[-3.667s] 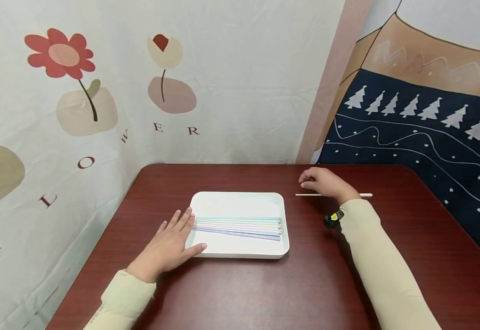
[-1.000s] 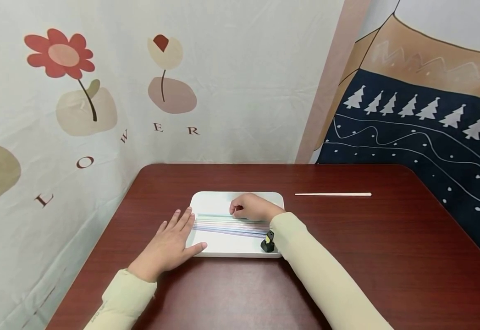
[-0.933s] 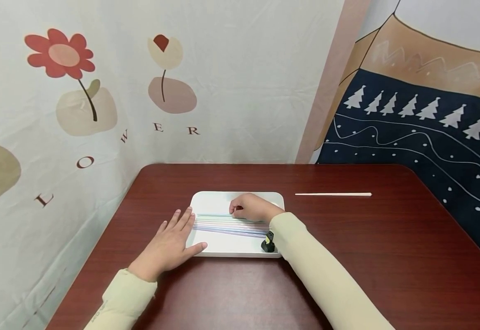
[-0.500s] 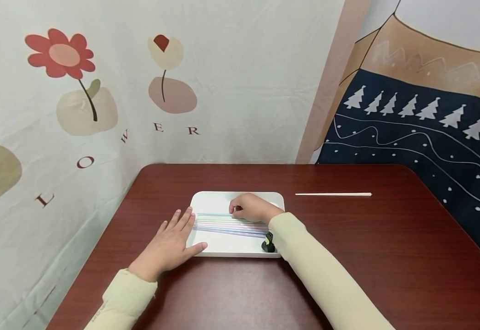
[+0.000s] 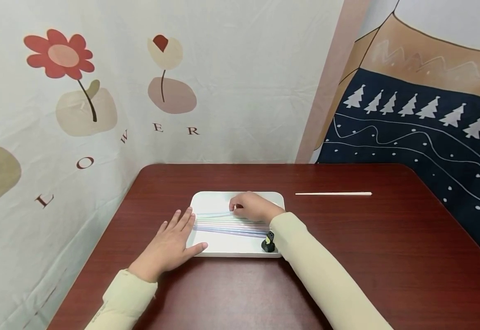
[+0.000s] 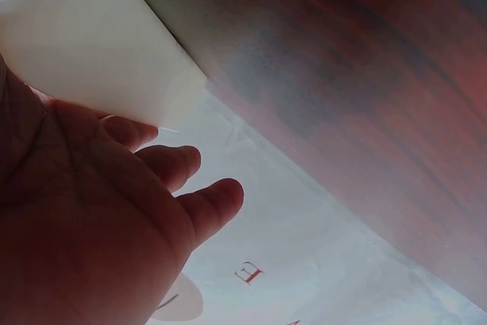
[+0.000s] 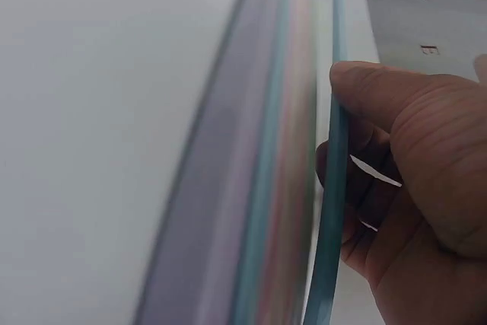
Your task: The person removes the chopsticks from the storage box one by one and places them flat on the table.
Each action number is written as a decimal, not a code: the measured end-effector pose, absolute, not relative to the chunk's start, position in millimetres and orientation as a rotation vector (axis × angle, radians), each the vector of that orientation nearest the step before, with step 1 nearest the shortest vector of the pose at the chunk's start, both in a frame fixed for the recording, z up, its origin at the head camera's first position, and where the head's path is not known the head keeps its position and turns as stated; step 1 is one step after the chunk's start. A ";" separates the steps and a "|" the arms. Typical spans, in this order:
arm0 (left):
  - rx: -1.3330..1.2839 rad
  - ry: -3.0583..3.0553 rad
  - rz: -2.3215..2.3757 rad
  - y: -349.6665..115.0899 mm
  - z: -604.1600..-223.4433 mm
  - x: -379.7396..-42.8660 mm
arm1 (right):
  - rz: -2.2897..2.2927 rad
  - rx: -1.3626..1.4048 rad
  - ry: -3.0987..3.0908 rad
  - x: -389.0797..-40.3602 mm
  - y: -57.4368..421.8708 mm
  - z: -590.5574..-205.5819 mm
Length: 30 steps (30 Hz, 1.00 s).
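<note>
A white tray (image 5: 231, 246) on the table holds several pastel chopsticks (image 5: 217, 224) lying side by side, lengthwise across it. My right hand (image 5: 255, 207) reaches over the tray's far half. Between thumb and fingers it pinches a blue chopstick (image 7: 326, 249), which stands a little apart from the blurred row of others in the right wrist view. My left hand (image 5: 167, 250) rests at the tray's left edge with fingers spread and straight; in the left wrist view its palm shows beside the tray's wall (image 6: 114, 43).
One white chopstick (image 5: 333, 194) lies on the dark red table (image 5: 388, 229), right of the tray. Behind the table hangs a pale printed curtain (image 5: 240, 91), with a dark blue tree-patterned one (image 5: 405, 128) at the right.
My right hand has moved left from beside the lone white chopstick to the tray and taken hold of a blue chopstick. That chopstick has shifted slightly away from the row. The left hand stays put.
</note>
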<state>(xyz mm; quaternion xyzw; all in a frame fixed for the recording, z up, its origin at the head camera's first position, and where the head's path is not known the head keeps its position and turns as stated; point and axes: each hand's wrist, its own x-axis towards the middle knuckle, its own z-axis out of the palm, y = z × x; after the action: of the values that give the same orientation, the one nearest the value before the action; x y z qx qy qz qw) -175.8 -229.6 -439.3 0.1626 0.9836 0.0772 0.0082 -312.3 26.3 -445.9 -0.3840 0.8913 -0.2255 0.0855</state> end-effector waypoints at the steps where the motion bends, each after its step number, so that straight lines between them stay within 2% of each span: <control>1: 0.509 3.075 0.241 -229.6 -438.9 -175.5 | -0.686 -1.144 2.657 -312.7 27.0 -445.4; 19: 0.492 3.057 0.256 -230.1 -437.5 -174.5 | -0.760 -1.134 2.622 -309.6 35.6 -410.2; 30: 0.504 3.066 0.246 -229.2 -436.5 -174.6 | -0.749 -1.112 2.697 -303.8 75.8 -382.6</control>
<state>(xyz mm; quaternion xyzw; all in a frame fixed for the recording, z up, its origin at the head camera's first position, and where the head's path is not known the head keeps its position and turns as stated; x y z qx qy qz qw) -174.6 -229.2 -436.5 0.1616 0.9836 0.0789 0.0126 -303.8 75.8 -382.6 -0.3685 0.8936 -0.2481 0.0646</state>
